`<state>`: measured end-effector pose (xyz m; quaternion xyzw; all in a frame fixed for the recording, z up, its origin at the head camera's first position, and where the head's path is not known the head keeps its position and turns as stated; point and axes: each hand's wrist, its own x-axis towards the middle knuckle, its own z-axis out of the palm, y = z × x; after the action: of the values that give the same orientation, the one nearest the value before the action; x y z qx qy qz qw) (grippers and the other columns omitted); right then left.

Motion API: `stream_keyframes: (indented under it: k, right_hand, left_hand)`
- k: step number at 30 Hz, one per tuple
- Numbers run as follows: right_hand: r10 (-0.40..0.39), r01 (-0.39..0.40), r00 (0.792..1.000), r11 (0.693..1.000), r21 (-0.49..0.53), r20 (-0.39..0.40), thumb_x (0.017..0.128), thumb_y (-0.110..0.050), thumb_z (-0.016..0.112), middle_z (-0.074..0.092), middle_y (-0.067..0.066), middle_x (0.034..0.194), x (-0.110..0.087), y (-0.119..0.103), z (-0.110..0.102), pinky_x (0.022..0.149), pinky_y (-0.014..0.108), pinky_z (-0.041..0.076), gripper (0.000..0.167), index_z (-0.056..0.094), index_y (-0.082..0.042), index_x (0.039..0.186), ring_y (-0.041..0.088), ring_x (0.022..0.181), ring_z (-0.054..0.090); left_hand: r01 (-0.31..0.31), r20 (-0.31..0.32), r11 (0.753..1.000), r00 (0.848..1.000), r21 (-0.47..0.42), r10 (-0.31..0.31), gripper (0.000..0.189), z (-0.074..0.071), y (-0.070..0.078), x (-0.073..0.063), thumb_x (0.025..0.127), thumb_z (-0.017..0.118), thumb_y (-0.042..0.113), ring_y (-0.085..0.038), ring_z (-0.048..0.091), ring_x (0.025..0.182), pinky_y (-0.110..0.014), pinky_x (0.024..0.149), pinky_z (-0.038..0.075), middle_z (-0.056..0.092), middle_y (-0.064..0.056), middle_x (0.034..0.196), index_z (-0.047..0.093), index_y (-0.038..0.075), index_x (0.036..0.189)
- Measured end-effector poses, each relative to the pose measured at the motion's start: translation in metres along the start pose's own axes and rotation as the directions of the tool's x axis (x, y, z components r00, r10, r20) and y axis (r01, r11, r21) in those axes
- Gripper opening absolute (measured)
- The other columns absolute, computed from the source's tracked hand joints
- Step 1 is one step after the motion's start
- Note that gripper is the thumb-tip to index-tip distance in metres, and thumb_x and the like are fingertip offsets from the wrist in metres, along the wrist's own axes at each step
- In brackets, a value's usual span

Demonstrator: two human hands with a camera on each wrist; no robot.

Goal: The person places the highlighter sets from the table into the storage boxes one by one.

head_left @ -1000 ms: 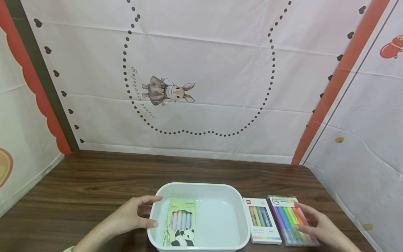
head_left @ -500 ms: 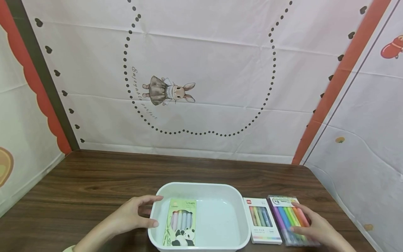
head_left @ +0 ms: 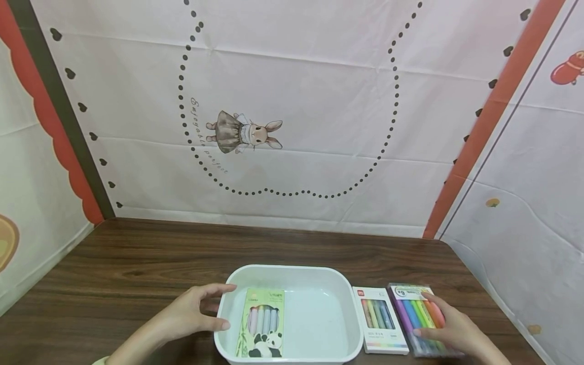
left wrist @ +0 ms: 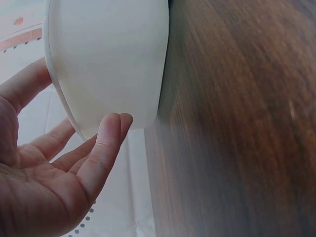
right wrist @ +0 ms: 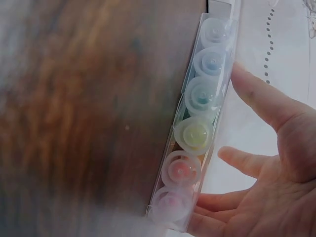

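My left hand (head_left: 187, 314) holds the left rim of a white plastic basin (head_left: 319, 324), with thumb and index fingertips over the edge and other fingers outside the wall in the left wrist view. Inside the basin, at its left, lies a green box of pens with a panda print (head_left: 260, 324). My right hand (head_left: 456, 329) reaches over a clear pack of coloured highlighters (head_left: 412, 314), its thumb across the top and its fingers spread toward the right side. In the right wrist view the ends of the highlighters (right wrist: 195, 134) face the camera, and the thumb meets the pack's upper edge.
A white box of pens with a window (head_left: 378, 322) lies between the basin and the highlighter pack. Everything stands on a dark wooden table (head_left: 182, 248) near its front edge. Printed cloth (head_left: 319, 126) hangs behind and on both sides.
My right hand has shifted slightly left over the highlighter pack, its thumb sliding further across the top. The pack, the basin and my left hand stay in place.
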<state>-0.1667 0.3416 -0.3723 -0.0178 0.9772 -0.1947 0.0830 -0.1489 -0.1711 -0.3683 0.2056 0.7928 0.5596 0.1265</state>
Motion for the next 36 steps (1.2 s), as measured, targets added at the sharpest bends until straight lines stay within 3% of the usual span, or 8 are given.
stream_keyframes:
  k: [20,36]
  right_hand:
    - [0.039,-0.038,0.999,0.998,-0.05,0.022,0.07,-0.05,0.072,0.041,0.042,0.12,0.004,-0.009,-0.001,0.075,0.063,0.043,0.096,0.032,0.014,0.13,0.057,0.105,0.044]
    - [0.074,-0.074,0.994,0.997,-0.002,0.086,0.071,-0.052,0.071,0.042,0.046,0.114,0.007,-0.012,0.0,0.07,0.061,0.045,0.106,0.016,0.015,0.133,0.057,0.097,0.048]
  left_hand:
    - [0.017,-0.011,1.0,1.0,0.023,-0.017,0.07,0.0,0.001,-0.001,0.072,0.077,0.013,-0.04,0.056,0.102,-0.029,0.069,0.054,0.049,-0.029,0.122,0.043,-0.007,0.13]
    - [0.029,-0.004,1.0,1.0,0.008,-0.029,0.071,0.0,0.002,0.001,0.071,0.077,0.012,-0.04,0.056,0.102,-0.031,0.068,0.055,0.049,-0.03,0.121,0.041,-0.009,0.13]
